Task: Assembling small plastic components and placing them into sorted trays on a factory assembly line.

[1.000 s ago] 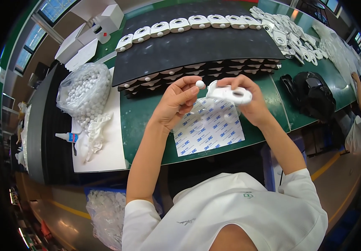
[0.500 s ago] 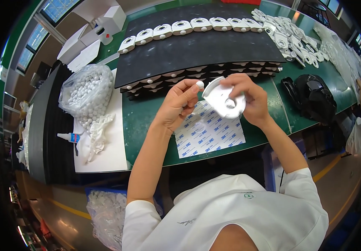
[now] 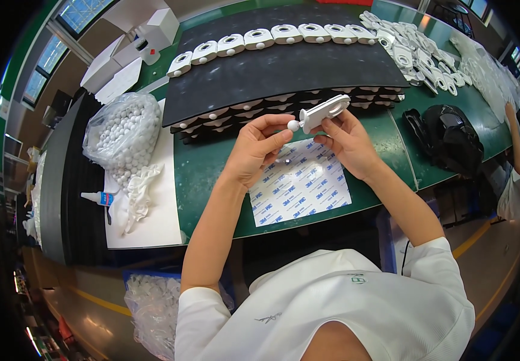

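Between the thumb and forefinger of my left hand [image 3: 261,146] is a small white ball [image 3: 294,126]. My right hand [image 3: 350,142] grips a flat white plastic part [image 3: 326,112] with a ring-shaped opening, now turned nearly edge-on. The ball meets or almost meets the left end of this part; I cannot tell whether they are joined. Both hands hover above a white sheet with blue print [image 3: 301,186] on the green table. Beyond them, a row of similar white parts [image 3: 259,40], each with a ball at its front, lies on a black board [image 3: 284,69].
A clear bag of white balls [image 3: 121,129] stands at left, beside a small glue bottle [image 3: 99,198] and a crumpled white glove [image 3: 139,198]. Loose white parts [image 3: 416,54] are heaped at far right, near a black bag [image 3: 449,141]. Another person's arm [image 3: 514,138] shows at the right edge.
My right hand has turned the white part from face-on to nearly edge-on and lifted it slightly. The ball in my left hand is now against or close to the part's end.
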A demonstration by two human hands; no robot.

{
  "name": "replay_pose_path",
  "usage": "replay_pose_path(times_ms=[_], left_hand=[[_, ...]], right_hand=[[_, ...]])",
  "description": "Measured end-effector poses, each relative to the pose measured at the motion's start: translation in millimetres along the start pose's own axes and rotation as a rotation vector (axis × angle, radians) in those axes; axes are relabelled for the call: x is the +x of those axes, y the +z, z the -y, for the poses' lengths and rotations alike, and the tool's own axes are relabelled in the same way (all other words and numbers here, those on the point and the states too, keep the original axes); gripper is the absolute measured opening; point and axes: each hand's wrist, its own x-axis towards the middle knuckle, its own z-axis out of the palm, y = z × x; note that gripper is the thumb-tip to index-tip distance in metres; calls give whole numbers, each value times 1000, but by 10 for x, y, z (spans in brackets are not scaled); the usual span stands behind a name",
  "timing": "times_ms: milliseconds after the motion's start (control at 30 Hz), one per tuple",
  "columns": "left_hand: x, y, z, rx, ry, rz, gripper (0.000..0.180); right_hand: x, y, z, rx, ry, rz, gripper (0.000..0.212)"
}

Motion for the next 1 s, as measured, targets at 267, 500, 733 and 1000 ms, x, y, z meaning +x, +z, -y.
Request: replay_pose_path(times_ms=[267, 500, 733, 1000], left_hand=[[-7, 9, 20, 48, 38, -12, 25], [-1, 45, -4, 95, 85, -30, 22], [42, -7, 58, 424, 347, -105, 26], [-44, -114, -102, 89, 155, -71, 38]], right_hand=[[-19, 12, 14, -2, -25, 17, 22], [-14, 1, 20, -34, -31, 12, 22], [-13, 35, 77, -205, -66, 82, 31], [467, 515, 705, -504, -85, 445, 39]])
